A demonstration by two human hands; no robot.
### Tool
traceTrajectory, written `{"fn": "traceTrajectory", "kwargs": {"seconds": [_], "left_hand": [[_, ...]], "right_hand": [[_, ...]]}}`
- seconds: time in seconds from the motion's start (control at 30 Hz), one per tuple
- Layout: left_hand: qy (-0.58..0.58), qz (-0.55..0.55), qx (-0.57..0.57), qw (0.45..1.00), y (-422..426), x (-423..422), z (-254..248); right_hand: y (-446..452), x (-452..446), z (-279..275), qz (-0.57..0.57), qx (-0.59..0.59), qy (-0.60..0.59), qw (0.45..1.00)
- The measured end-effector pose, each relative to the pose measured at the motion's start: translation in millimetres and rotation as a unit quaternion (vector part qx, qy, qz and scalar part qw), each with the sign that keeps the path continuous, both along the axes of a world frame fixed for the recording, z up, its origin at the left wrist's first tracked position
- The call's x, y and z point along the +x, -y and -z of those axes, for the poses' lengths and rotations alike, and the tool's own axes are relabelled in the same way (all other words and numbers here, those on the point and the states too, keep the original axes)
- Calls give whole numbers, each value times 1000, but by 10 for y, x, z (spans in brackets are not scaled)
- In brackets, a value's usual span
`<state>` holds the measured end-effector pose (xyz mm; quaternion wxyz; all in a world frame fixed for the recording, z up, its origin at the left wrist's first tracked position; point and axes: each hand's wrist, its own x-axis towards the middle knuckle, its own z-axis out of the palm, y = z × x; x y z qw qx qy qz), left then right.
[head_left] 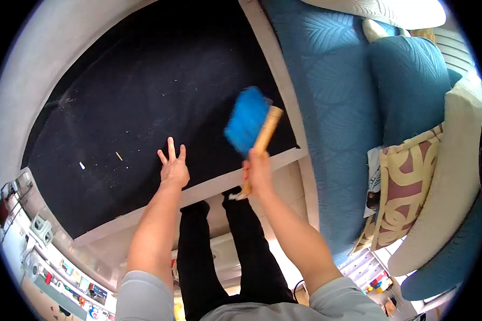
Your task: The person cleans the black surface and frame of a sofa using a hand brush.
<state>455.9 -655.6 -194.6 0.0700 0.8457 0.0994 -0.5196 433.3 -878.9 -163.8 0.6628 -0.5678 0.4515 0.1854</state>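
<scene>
My right hand [258, 172] is wrapped round the pale yellow handle of a brush with blue bristles [247, 120]. The brush is a little blurred and held above the right part of a dark mat-like surface [160, 69]. My left hand [174, 170] lies over the near edge of that surface, fingers spread and holding nothing; whether it touches is hard to tell. Left of it, a small brown stick-like bit [119, 156] and a small white bit [82, 166] lie on the dark surface, with fine pale specks about.
A light frame [284, 158] borders the dark surface. To the right stands a sofa with a blue cover [329, 107], a blue cushion [409, 85] and a patterned cushion [409, 184]. At lower left are a grey stool [41, 229] and a fan [31, 265].
</scene>
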Motion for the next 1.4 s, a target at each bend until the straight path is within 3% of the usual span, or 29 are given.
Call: {"fn": "traceTrajectory", "kwargs": {"seconds": [0.07,0.1,0.17,0.2,0.33,0.43,0.5,0.57,0.67,0.77,0.83,0.9,0.97,1.0,1.1,1.2,1.27,1.4], "left_hand": [[5,38,-8,999,-45,-56,137],[18,68,-9,997,-91,-123,251],[-20,55,-29,998,-123,-34,140],[-16,56,-26,998,-125,-48,182],[-13,41,-31,999,-81,-23,170],[-50,46,-15,998,-41,75,80],[-66,39,-5,997,16,116,84],[-82,34,7,996,65,161,88],[-101,34,19,994,125,202,99],[-108,33,14,994,128,198,95],[-116,28,6,993,108,252,11],[-105,36,-2,994,25,209,61],[-95,33,-11,995,21,168,111],[-91,25,-12,995,33,162,109],[-89,24,-7,996,35,177,80],[-95,25,-17,995,3,143,101],[-97,25,-21,995,-11,170,94],[-98,29,-25,994,-25,193,52]], "right_hand": [[443,-95,119,35,-98,-9,995],[614,-205,258,-42,-213,1,976],[837,-448,556,-192,-420,18,887],[611,-259,170,-245,-386,5,889],[444,56,-27,-342,-253,-33,904],[783,-26,-243,-390,-250,39,885],[1287,-347,-46,-422,-347,85,833],[1730,-590,-32,-398,-379,61,833],[1953,-719,32,-460,-381,-92,797],[1421,-466,295,-463,-389,-32,796],[975,12,313,-371,-344,-56,861],[751,331,450,-391,-341,-35,854],[626,539,479,-401,-330,81,851],[578,671,439,-440,-343,81,826],[622,732,331,-402,-375,150,822],[950,205,96,-410,-356,67,837],[1257,-253,28,-441,-367,-25,818],[1323,-401,67,-438,-355,-58,824]]}}
